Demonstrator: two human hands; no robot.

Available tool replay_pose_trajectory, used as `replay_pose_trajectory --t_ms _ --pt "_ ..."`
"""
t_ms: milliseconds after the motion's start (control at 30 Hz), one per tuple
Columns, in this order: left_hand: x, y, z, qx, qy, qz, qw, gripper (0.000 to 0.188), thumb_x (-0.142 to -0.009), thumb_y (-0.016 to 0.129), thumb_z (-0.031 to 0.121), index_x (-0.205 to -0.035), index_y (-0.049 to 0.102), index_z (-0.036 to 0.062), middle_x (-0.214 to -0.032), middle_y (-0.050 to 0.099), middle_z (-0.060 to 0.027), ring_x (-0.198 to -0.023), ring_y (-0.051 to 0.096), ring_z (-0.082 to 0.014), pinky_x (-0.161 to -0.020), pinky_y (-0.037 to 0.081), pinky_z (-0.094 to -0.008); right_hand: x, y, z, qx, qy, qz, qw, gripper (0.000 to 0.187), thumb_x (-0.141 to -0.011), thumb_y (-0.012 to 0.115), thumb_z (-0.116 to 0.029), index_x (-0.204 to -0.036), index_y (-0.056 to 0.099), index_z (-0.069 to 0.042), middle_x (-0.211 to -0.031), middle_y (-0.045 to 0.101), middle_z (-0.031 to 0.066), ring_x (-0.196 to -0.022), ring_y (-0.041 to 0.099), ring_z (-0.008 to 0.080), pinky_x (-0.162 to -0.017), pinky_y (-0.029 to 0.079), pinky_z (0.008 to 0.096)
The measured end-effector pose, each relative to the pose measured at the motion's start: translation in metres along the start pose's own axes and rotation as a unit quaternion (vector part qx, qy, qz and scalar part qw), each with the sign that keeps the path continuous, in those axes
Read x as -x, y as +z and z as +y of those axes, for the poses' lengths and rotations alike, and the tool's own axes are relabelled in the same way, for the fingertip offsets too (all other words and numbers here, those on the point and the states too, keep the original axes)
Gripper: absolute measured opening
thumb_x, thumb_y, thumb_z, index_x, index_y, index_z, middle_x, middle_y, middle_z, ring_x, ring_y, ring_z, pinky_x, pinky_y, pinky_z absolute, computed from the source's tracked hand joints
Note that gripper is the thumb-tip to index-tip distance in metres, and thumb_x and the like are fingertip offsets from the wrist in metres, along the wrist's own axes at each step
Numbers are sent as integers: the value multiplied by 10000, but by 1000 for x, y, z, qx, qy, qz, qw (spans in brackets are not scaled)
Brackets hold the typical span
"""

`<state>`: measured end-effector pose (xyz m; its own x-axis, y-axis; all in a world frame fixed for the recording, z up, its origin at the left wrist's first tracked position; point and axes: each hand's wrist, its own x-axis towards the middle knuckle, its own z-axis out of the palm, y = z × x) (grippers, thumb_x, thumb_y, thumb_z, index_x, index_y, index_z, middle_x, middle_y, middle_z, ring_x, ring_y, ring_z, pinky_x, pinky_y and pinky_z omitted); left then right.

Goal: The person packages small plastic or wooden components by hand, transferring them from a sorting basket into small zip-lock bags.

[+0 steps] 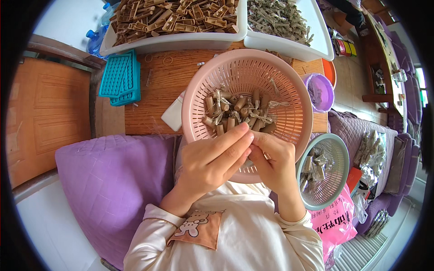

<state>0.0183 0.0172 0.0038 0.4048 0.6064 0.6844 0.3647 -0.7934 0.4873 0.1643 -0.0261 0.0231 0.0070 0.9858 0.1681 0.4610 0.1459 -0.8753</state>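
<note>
A wooden table [158, 86] with visible grain carries two white rectangular trays [181, 43] of tan wooden pieces and greyish bundles, a stack of teal gridded trays [121, 77] and, nearest the person, a round pink perforated plastic basket [212, 81] holding short brown cylinders tied with pale string [239, 113]. Beside it lie a quilted purple cushion [108, 180], a smaller grey-green mesh basket [332, 180] and a purple cup [321, 92]. Over the basket's near rim, left hand [212, 162] and right hand [273, 165] meet fingertip to fingertip, pinching something too small to tell.
</note>
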Motion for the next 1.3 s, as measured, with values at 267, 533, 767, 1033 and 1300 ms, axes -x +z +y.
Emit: replay_pose_trajectory --t_ms 267,533,767,1033,1300 --pt "-4 3 -10 78 -109 -45 990 107 -690 636 28 -796 624 29 -885 633 -66 -590 583 -119 -508 459 -226 7 3 4 148 -89 1 985 206 -668 639 -11 -871 611 -21 -721 602 82 -637 581 216 -550 464 310" --pt "1 -12 -49 313 -334 188 869 91 -820 429 -27 -888 473 14 -822 591 -111 -617 476 -55 -552 380 -161 10 -11 2 -96 39 67 992 180 -704 625 26 -879 646 -10 -736 581 67 -652 550 138 -558 432 244" --pt "3 8 -7 374 -245 -96 889 190 -821 575 199 -876 526 24 -530 433 7 -471 365 -34 -434 279 -207 12 -5 7 -332 125 70 932 149 -779 598 -9 -922 636 11 -761 537 29 -680 500 79 -584 397 202" --pt "-1 11 -5 121 -31 -58 991 145 -700 651 122 -823 578 99 -501 380 33 -430 393 -84 -402 329 -242 21 2 28 -705 187 47 683 164 -785 500 -149 -765 526 11 -692 497 42 -587 482 123 -571 418 247" --pt "25 -24 -65 -64 -52 -13 997 69 -710 614 66 -771 592 87 -699 580 -53 -684 565 -202 -703 459 -375 82 -94 90 -207 264 541 771 173 -808 560 -168 -668 480 -105 -596 483 -28 -464 452 55 -387 347 187"
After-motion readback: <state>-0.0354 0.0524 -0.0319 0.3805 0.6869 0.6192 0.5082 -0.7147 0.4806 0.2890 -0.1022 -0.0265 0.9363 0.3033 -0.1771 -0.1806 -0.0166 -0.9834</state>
